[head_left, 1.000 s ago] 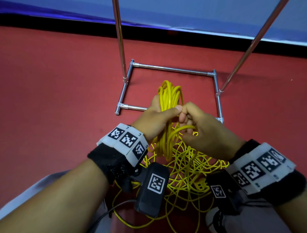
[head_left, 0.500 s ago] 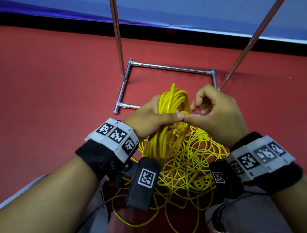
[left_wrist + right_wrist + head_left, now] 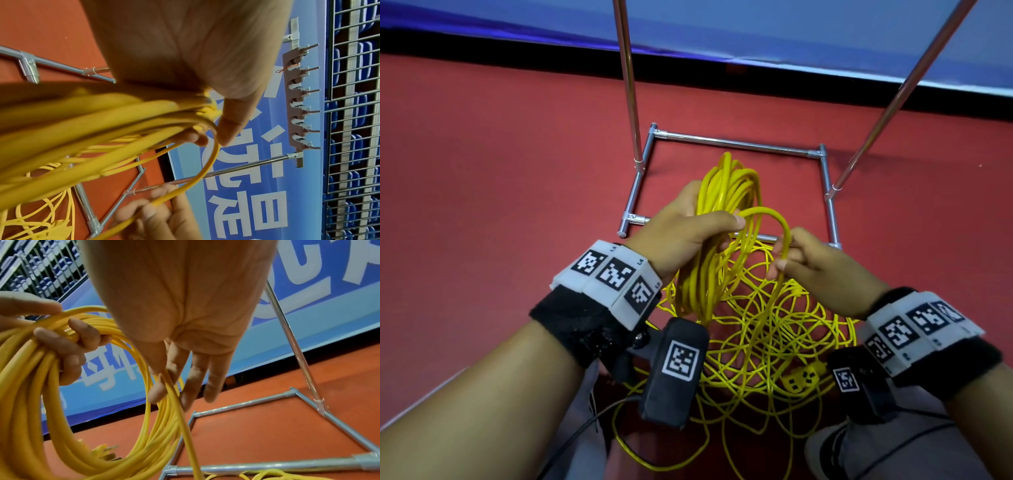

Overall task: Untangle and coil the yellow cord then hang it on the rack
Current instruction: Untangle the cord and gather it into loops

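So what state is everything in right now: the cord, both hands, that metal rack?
Coiled bundle: several loops gathered, gripped by the left hand.
Loose cord: tangled heap on the red floor, not yet coiled.
Socket end: lying in the tangle.
Left hand: gripping the bundle.
Right hand: pinching one strand, forming a new loop.
Rack: standing on the floor; the cord is not hung on it.
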Demonstrator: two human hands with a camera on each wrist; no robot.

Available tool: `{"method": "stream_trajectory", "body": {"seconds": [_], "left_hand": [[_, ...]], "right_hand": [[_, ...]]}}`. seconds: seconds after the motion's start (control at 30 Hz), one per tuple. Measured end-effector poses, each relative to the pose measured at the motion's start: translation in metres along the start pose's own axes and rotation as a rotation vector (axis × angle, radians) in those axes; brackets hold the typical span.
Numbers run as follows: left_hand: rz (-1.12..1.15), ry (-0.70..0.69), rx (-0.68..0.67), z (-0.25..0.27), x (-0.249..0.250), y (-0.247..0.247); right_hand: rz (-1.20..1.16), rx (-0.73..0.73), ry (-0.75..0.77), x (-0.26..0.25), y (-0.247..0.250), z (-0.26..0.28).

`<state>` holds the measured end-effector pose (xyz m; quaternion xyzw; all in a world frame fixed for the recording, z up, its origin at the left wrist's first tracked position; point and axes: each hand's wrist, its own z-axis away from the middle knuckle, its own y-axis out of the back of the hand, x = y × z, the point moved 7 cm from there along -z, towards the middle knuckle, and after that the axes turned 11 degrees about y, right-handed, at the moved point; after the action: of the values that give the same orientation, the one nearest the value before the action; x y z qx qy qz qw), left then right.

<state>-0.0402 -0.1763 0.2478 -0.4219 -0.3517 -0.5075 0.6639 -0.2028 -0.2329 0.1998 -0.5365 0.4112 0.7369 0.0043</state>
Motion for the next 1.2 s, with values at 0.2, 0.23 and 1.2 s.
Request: {"method": "stream_trajectory", "body": {"seconds": [0.2,0.23,1.2], "left_hand": [[-0.044,-0.007,0.024,0.000,-0.003,0.002],[-0.058,-0.006,0.021,0.000,-0.003,0.000],[-0.118,-0.118,-0.137,0.020,0.024,-0.029]], "right_hand": [[0.056,0.281,0.163,-0.028,0.032,-0.005],[0.043,0.340,0.178,-0.031,0.039,-0.005],[-0.132,0.013,-0.325,0.059,-0.019,-0.001]]}}
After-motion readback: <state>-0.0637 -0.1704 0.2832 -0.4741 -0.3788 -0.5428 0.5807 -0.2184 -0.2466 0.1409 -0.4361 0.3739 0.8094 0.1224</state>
